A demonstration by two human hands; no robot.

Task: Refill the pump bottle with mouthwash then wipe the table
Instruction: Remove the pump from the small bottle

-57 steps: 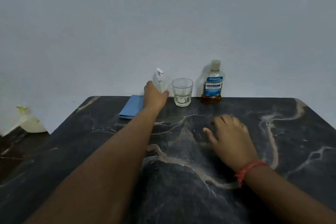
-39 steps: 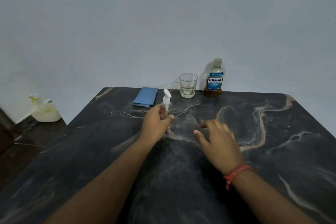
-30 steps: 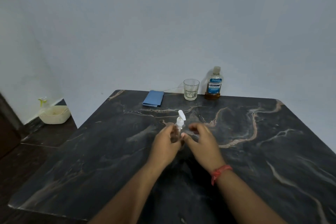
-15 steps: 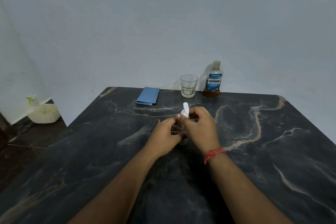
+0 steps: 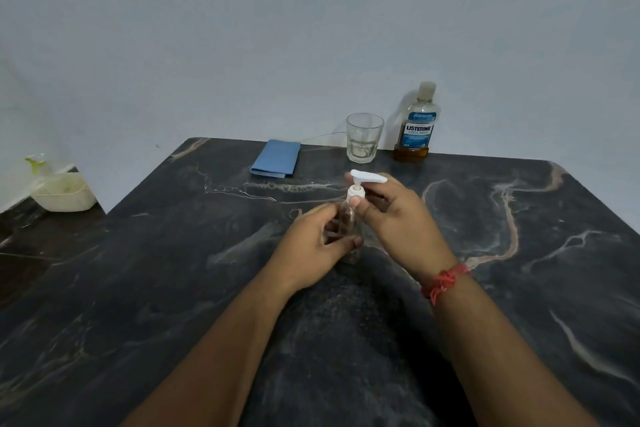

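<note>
Head view: left hand (image 5: 313, 246) still grips the pump bottle (image 5: 349, 229), while right hand (image 5: 394, 218) now pinches its white collar (image 5: 356, 193), nozzle turned rightward.

Dim, bluish, soft, wide-angle edge distortion.

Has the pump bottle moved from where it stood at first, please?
Yes. The pump bottle stood at the table's far edge between the blue cloth and the glass; now both hands hold it nearer the person, mid-table.
</note>
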